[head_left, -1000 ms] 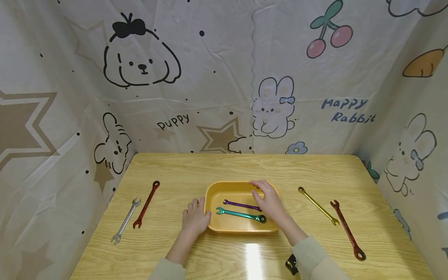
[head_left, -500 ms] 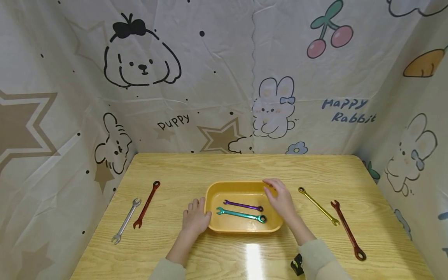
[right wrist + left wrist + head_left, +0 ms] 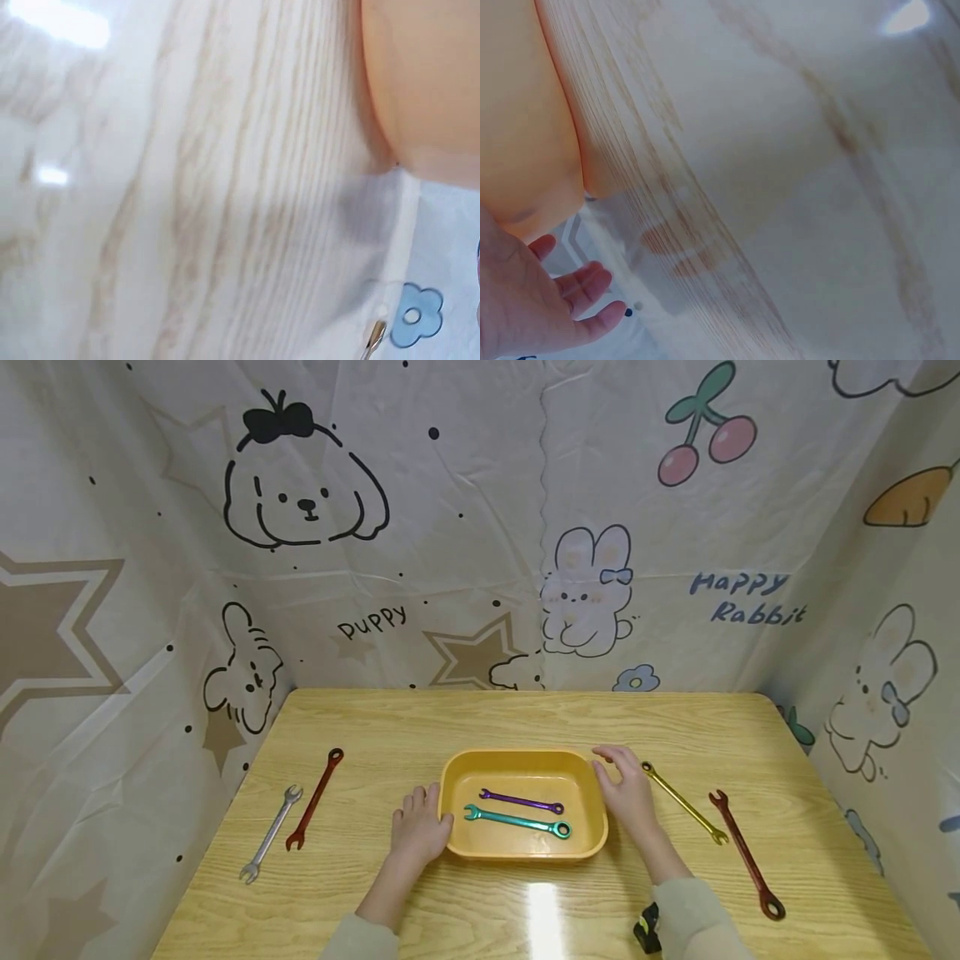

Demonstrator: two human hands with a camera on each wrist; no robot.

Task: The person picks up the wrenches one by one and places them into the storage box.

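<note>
I counted two wrenches in the yellow tray [image 3: 522, 762] and four outside; my left hand [image 3: 417, 828] and right hand [image 3: 628, 788] lay relaxed (holding nothing) beside it.

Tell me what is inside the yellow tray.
Inside the yellow tray lie a purple wrench and, nearer the person, a teal wrench, apart from each other. Nothing covers the tray floor; both hands sit outside it.

Yellow tray [image 3: 465, 847] mid-table, btwn hands
</note>
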